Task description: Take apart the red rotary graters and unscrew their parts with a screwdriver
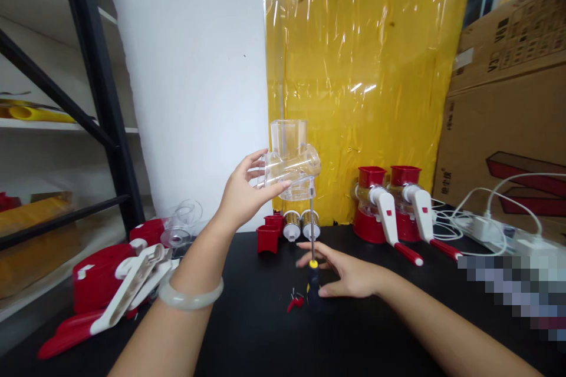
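Observation:
My left hand (247, 191) grips a clear plastic grater housing (289, 162) and holds it above the black table. A screwdriver (313, 283) with a dark handle and yellow collar stands upright, shaft upward; its top end overlaps the lower right of the housing, and contact there is unclear. Around the handle, my right hand (349, 274) has its fingers apart, with the thumb beside or touching the grip. Small red pieces with screws (295, 301) lie left of the handle. Behind them are two grater drums (292, 227) and red plastic parts (267, 238).
Two assembled red-and-white rotary graters (371, 212) stand at the back right, near white cables and a power strip (530, 244). More red grater bases (104, 274) and white crank handles (128, 288) lie left. A large cardboard box (504, 106) and a shelf rack (95, 70) flank the table.

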